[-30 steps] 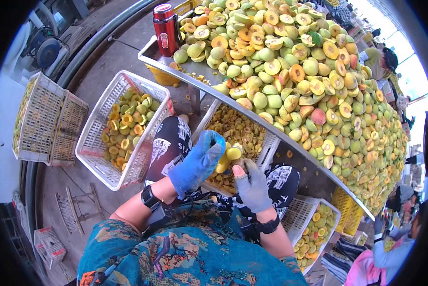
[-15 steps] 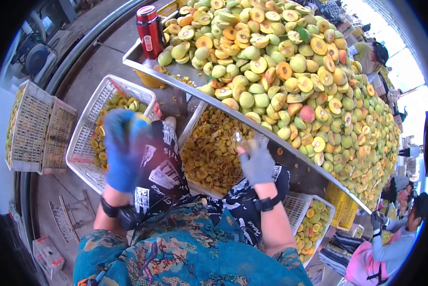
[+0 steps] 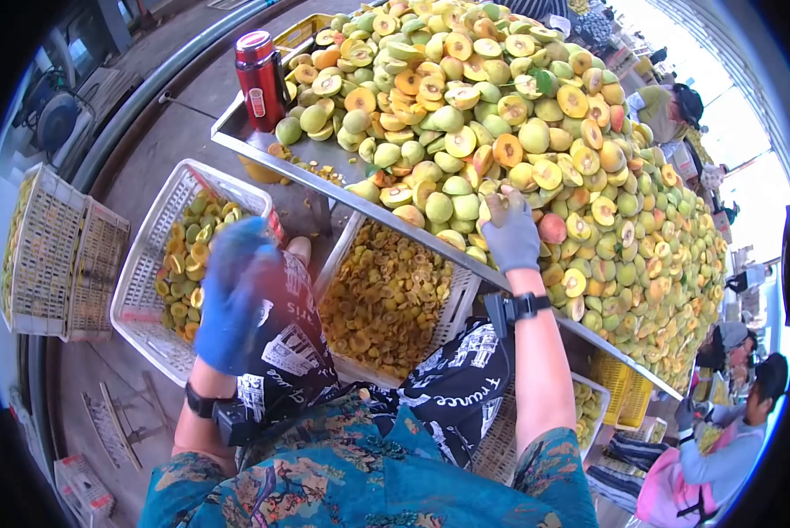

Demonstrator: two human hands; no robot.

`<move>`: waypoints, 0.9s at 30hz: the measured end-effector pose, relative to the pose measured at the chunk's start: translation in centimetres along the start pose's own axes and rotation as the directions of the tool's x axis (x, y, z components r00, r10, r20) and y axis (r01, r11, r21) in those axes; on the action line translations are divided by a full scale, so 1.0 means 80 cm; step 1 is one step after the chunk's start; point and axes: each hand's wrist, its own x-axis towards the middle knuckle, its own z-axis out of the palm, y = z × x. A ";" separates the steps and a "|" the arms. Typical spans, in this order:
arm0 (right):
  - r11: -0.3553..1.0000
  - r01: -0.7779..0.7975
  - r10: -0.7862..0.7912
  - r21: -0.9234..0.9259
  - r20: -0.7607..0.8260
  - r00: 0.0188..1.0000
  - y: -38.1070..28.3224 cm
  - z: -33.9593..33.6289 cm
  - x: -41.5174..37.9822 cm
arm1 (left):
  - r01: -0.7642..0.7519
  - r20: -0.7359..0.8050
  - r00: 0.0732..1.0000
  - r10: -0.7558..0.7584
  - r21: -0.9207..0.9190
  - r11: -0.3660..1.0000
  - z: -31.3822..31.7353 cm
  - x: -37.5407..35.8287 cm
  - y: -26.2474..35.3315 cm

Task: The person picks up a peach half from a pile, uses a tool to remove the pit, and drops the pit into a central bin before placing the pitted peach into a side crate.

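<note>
My left hand (image 3: 232, 299), in a blue glove, is over my left thigh beside a white crate of cut peaches (image 3: 179, 273). Motion smears its fingers, so what it holds does not show. My right hand (image 3: 511, 233), in a grey glove with stained fingertips, reaches over the metal table edge into the heap of peaches (image 3: 536, 141). Its fingers are bent onto a peach half at the near side of the heap, which they partly hide. Many peaches are halved, with brown pits or hollows showing. Between my knees stands a crate of brownish-yellow peach scraps (image 3: 386, 299).
A red thermos (image 3: 260, 84) stands on the table's left corner. The metal table rim (image 3: 360, 202) slants across in front of me. Stacked white crates (image 3: 47, 255) are at far left, a yellow crate (image 3: 624, 392) under the table. A person in pink and grey (image 3: 720, 466) works at right.
My right hand has moved from above the scrap crate up to the peach heap. My left hand has lowered slightly and stays blurred. The view has shifted a little.
</note>
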 end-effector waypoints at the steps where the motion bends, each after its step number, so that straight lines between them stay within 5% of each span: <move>1: 1.000 0.007 -0.007 0.006 0.006 1.000 -0.018 -0.012 -0.007 | 0.189 0.117 0.979 -0.166 -0.224 0.956 0.018 -0.004 0.015; 3: 0.863 -0.265 0.248 0.429 0.098 0.964 -0.086 -0.064 -0.020 | 0.319 0.314 0.914 -0.258 -0.159 0.934 0.050 0.002 -0.001; 7: 0.784 -0.072 0.055 0.616 0.047 0.997 -0.175 -0.102 -0.062 | 0.586 0.557 0.733 -0.391 -0.225 0.779 0.112 0.000 -0.046; 8: 0.720 -0.079 0.051 0.690 0.061 0.997 -0.194 -0.110 -0.071 | 0.086 0.536 0.844 -0.006 -0.123 0.989 0.115 0.002 -0.069; 9: 0.770 -0.090 0.052 0.631 0.078 0.996 -0.209 -0.124 -0.078 | -0.448 0.563 0.735 0.379 -0.017 0.894 0.115 0.004 -0.083; 10: 0.744 -0.079 0.071 0.664 0.039 0.997 -0.214 -0.121 -0.088 | -0.298 0.596 0.747 0.295 -0.098 0.950 0.115 0.001 -0.054; 11: 0.717 -0.067 0.092 0.694 0.001 0.996 -0.219 -0.118 -0.098 | -0.300 0.597 0.747 0.293 -0.092 0.950 0.114 -0.004 -0.049; 13: 0.703 -0.138 0.168 0.698 0.026 0.985 -0.228 -0.130 -0.116 | 0.358 0.601 0.783 -0.163 -0.221 0.907 0.112 -0.014 -0.044; 14: 0.685 -0.214 0.245 0.696 0.056 0.968 -0.233 -0.137 -0.124 | -0.100 0.552 0.831 0.067 0.031 0.994 0.104 -0.014 -0.053; 15: 0.683 -0.211 0.244 0.699 0.054 0.968 -0.237 -0.145 -0.129 | -0.103 0.551 0.832 0.067 0.035 0.994 0.104 -0.015 -0.056; 16: 0.467 -0.427 0.304 0.774 0.312 0.900 -0.241 -0.153 -0.133 | 0.298 0.539 0.841 -0.049 -0.386 0.873 0.105 -0.016 -0.057; 17: 0.223 -0.623 0.294 0.750 0.557 0.777 -0.243 -0.158 -0.136 | 0.579 0.579 0.801 -0.152 -0.685 0.443 0.106 -0.016 -0.057; 19: 0.166 -0.619 0.291 0.768 0.562 0.774 -0.246 -0.150 -0.146 | 0.555 0.586 0.806 -0.085 -0.698 0.453 0.102 -0.017 -0.053; 21: 0.395 -0.451 0.240 0.800 0.385 0.891 -0.243 -0.132 -0.157 | 0.531 0.594 0.804 -0.042 -0.684 0.500 0.100 -0.020 -0.042; 27: 0.598 -0.297 0.205 0.745 0.217 0.954 -0.258 -0.145 -0.151 | 0.483 0.605 0.796 0.014 -0.649 0.588 0.100 -0.039 -0.026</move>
